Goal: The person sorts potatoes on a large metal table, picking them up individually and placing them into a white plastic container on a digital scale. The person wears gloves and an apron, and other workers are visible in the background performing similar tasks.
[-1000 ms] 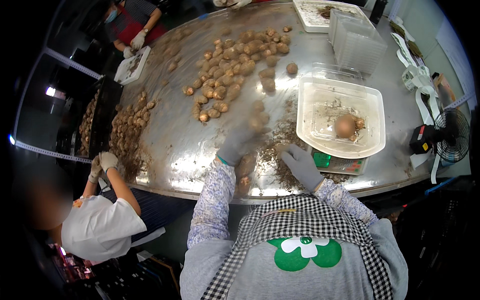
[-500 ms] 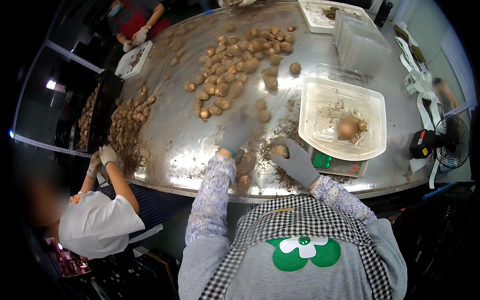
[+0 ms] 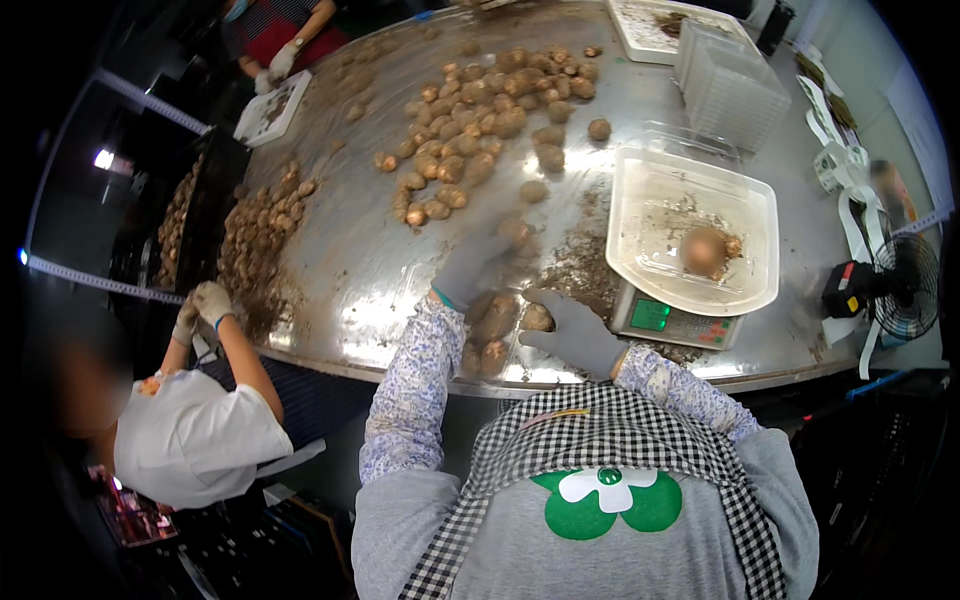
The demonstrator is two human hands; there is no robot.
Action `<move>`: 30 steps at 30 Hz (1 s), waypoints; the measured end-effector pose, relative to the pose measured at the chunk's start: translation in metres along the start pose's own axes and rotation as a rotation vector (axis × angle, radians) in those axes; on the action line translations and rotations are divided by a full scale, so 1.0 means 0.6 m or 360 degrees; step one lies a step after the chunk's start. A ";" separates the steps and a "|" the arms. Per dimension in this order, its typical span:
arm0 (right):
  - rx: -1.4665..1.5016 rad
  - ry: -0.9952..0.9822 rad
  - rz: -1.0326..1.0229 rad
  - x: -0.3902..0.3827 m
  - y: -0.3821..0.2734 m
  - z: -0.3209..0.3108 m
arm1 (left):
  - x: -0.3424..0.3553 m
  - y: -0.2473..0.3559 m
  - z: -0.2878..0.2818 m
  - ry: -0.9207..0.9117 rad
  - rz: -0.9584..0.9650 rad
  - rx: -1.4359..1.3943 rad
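My left hand [image 3: 470,270], in a grey glove, has its fingers against a blurred brown taro [image 3: 517,232]. Below it, near the table's front edge, a clear plastic tray [image 3: 468,358] holds several taros [image 3: 493,318]. On the tray's right, my right hand [image 3: 575,335], also grey-gloved, grips another taro [image 3: 537,317] between thumb and fingers. Farther right, a white basin [image 3: 620,215] rests on a digital scale [image 3: 675,322] with a lit green display. Inside the basin lie a round brown tuber [image 3: 703,250], loose dirt and what looks like a clear plastic tray.
A heap of taros [image 3: 470,125] covers the metal table's middle, with another pile [image 3: 262,235] at left. Stacked clear trays [image 3: 730,85], a white tray [image 3: 640,40] and a small fan [image 3: 905,285] stand right. A person in white [image 3: 200,435] works at left, another [image 3: 285,30] far left.
My left hand has drawn a taro nearer, away from another loose one. My right hand has moved left with its taro, closer to the clear tray. The view has shifted slightly.
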State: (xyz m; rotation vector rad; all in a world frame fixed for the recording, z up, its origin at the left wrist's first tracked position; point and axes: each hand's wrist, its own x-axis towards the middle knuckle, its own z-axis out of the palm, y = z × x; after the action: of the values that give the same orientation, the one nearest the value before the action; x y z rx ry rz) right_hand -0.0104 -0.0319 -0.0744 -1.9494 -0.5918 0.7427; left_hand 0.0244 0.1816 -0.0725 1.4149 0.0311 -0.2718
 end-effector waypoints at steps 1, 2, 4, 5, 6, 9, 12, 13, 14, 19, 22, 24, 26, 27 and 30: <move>-0.0047 -0.0052 -0.0060 0.008 -0.003 0.007 | -0.021 -0.003 -0.002 -0.0003 0.0235 0.0267; -0.0093 -0.0104 -0.0120 0.014 -0.004 0.016 | -0.042 -0.007 0.002 -0.0036 0.0175 -0.0361; -0.0154 -0.0165 -0.0176 0.028 -0.009 0.029 | -0.082 0.000 0.014 -0.0057 0.0149 -0.1093; -0.0219 -0.0219 -0.0128 0.033 -0.017 0.030 | -0.097 -0.009 0.010 -0.0070 0.0178 -0.1195; -0.0284 -0.0270 -0.0076 0.035 -0.025 0.031 | -0.113 -0.015 0.010 -0.0087 0.0206 -0.1298; -0.0276 -0.0122 -0.0305 0.042 -0.021 0.045 | -0.152 -0.040 0.000 0.0172 0.0124 -0.1251; -0.0234 -0.0225 -0.0240 0.025 -0.046 0.023 | -0.195 -0.024 0.011 0.0665 0.0157 -0.0542; -0.0259 -0.0004 -0.0259 0.027 -0.019 0.041 | -0.208 -0.004 0.022 0.0843 0.0180 -0.0205; -0.0223 0.0012 -0.0234 0.027 0.004 0.043 | -0.218 -0.021 0.013 0.0910 0.0144 0.0148; -0.0138 0.0065 -0.0209 0.016 0.039 0.033 | -0.255 -0.070 0.000 0.0955 0.0089 0.1954; -0.0149 -0.0199 -0.0255 0.004 0.031 0.031 | -0.223 -0.060 -0.006 0.1336 0.0255 0.2108; -0.0229 -0.0407 -0.0309 -0.013 0.003 0.029 | -0.177 -0.015 0.001 0.1257 0.0446 0.1934; -0.0232 -0.0362 -0.0573 -0.009 0.032 0.054 | -0.098 -0.002 0.000 0.0998 0.0537 0.1826; -0.0229 -0.0376 -0.0547 -0.009 0.030 0.050 | -0.055 0.008 0.004 0.0828 0.0546 0.1779; -0.0224 -0.0198 -0.0520 -0.012 0.039 0.033 | 0.081 0.010 0.015 0.0564 0.0470 0.1934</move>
State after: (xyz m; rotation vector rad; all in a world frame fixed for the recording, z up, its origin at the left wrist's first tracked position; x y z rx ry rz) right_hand -0.0270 -0.0350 -0.1007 -1.8780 -1.0340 0.6307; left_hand 0.0717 0.1651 -0.0744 2.6274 -0.0658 0.2809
